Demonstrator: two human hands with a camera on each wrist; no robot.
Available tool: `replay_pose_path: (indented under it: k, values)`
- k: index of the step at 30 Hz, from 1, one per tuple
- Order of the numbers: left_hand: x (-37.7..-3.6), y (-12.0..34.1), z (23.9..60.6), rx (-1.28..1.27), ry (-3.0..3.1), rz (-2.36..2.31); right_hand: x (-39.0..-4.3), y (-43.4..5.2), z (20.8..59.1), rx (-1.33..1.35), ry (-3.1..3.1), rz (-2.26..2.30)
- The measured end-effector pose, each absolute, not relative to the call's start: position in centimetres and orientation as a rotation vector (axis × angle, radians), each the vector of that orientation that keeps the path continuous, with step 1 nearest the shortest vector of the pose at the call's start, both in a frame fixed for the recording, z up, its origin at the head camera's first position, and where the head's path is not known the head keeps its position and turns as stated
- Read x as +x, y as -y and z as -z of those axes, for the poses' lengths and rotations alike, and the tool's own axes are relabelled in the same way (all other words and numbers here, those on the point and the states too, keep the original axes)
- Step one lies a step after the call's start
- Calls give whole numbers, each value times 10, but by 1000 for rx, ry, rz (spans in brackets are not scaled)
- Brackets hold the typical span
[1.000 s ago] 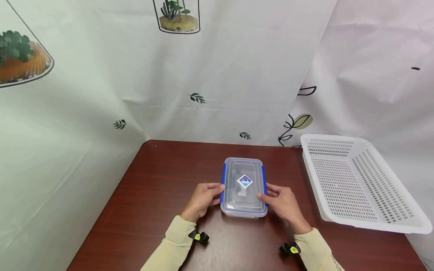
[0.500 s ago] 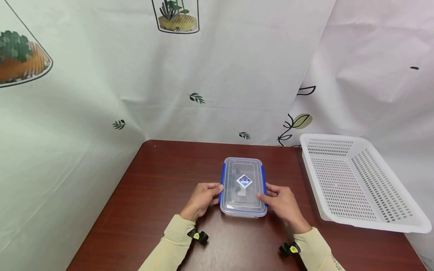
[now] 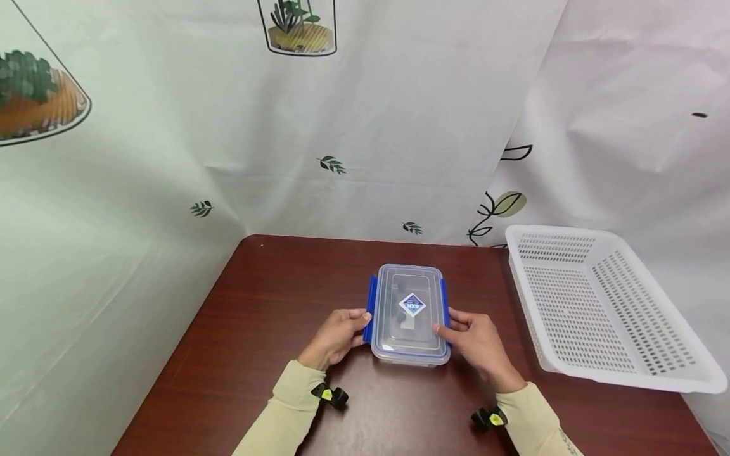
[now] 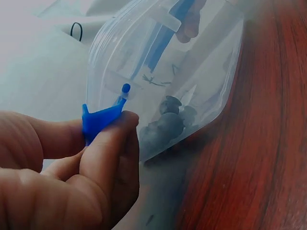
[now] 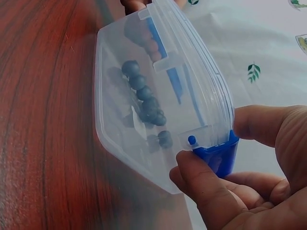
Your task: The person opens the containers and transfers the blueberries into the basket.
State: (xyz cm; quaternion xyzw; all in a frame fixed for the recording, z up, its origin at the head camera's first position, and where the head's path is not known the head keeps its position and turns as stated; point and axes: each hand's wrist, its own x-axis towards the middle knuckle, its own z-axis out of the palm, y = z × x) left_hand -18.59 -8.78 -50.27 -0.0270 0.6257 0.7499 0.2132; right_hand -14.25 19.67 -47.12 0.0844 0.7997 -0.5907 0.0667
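A clear plastic container [image 3: 409, 313] with a diamond sticker on its lid sits mid-table on the dark wood table [image 3: 274, 297]. My left hand [image 3: 350, 326] pinches the left blue latch [image 3: 367, 311], which is swung outward from the box wall. In the left wrist view, thumb and forefinger squeeze that latch [image 4: 100, 120] beside the container [image 4: 192, 62]. My right hand [image 3: 456, 326] pinches the right blue latch [image 5: 218, 153], which lies against the container [image 5: 129, 120]. Several dark round beads [image 5: 144, 98] lie inside.
A white perforated basket [image 3: 593, 304] stands at the table's right side, with nothing inside. Printed white curtains close off the back and left. Bare tabletop lies to the left of the container and in front of it.
The left blue latch has swung outward from the container's side under my left fingers. The right hand and the container have stayed in place.
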Motion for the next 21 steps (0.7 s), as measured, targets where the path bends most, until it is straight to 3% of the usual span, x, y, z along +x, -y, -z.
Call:
replay_pose_path:
  k: [21]
  values:
    - [-181,96,495,-107,-1836,-2110,-142,-196,471,231,-2516,1693]
